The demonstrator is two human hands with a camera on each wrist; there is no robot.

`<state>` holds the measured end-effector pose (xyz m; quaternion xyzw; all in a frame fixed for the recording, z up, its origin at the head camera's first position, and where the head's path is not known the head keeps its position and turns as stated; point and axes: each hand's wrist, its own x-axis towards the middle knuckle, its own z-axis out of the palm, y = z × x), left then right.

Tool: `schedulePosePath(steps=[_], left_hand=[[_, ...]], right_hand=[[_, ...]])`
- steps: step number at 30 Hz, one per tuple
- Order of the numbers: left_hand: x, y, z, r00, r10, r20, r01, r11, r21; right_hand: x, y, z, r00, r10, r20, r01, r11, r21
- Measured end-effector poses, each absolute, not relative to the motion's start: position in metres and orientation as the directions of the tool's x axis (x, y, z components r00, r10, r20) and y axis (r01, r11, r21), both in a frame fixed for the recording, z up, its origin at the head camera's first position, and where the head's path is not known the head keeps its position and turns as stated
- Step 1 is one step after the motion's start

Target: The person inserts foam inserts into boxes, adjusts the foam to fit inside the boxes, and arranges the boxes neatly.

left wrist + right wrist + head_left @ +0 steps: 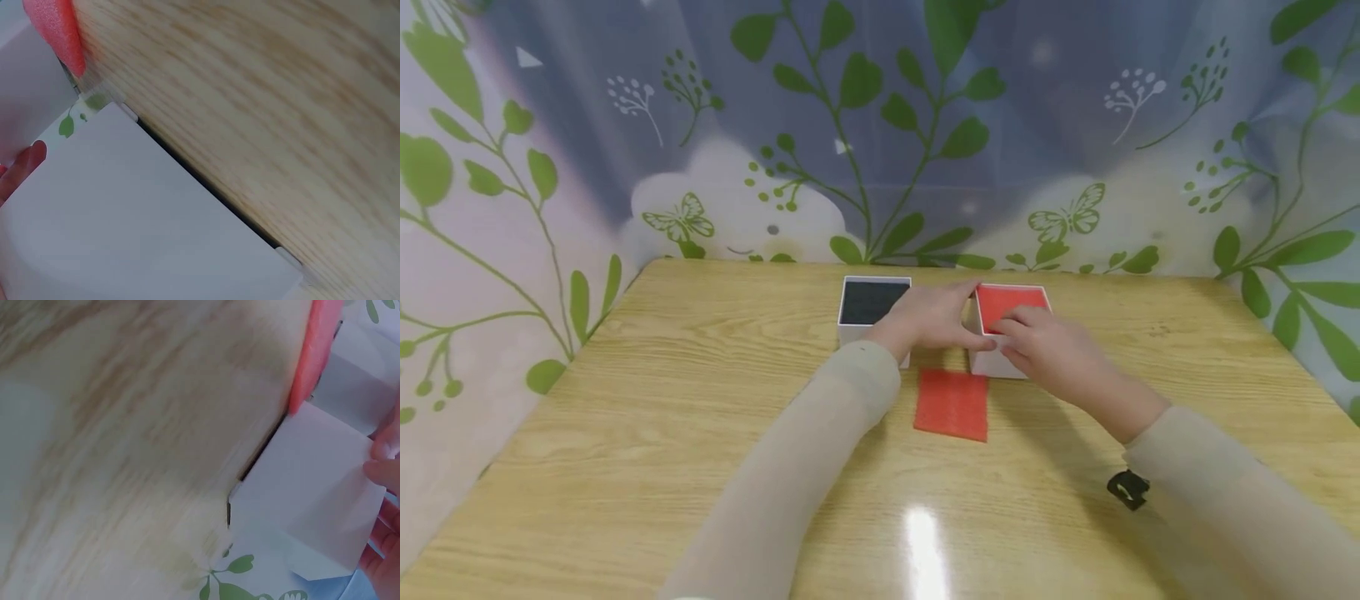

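A white box [998,362] filled to near its rim with red foam sheet [1009,297] stands right of centre in the head view. My left hand [928,317] holds its left side, thumb at the near corner and a finger reaching to the far corner. Over the near rim lies my right hand [1052,346]; its bent fingers touch the red foam, and its thumb is by the front wall [312,481]. Whether it pinches the foam is hidden. A loose red foam sheet [951,406] lies on the table in front.
A second white box [852,333] with black content [871,302] stands left, partly behind my left hand. The wooden table [662,400] backs onto a leaf-patterned curtain [880,150]. A small black object [1127,489] shows beside my right sleeve.
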<state>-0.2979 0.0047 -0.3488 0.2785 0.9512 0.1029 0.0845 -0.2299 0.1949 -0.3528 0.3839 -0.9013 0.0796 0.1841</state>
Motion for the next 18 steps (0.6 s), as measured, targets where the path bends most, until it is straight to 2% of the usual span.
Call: schedulePosePath(steps=[4,11,18], left_hand=[[-0.2976,0.0032,-0.3491,-0.826,0.555,-0.099,0.519,0.817,0.25],[-0.2976,0.0035,-0.3474,-0.832,0.545,-0.101,0.511,0.825,0.242],[-0.2977,0.0035,-0.3485,-0.832,0.547,-0.098,0.514,0.825,0.236]], right_hand=[[-0.2317,0.1907,-0.356,-0.625,-0.671,0.398,-0.734,0.679,-0.008],[-0.2314,0.1879,-0.3527,-0.584,-0.72,0.374,-0.749,0.656,0.092],[-0.2332,0.1864,-0.3504,-0.623,-0.711,0.326,-0.737,0.673,0.057]])
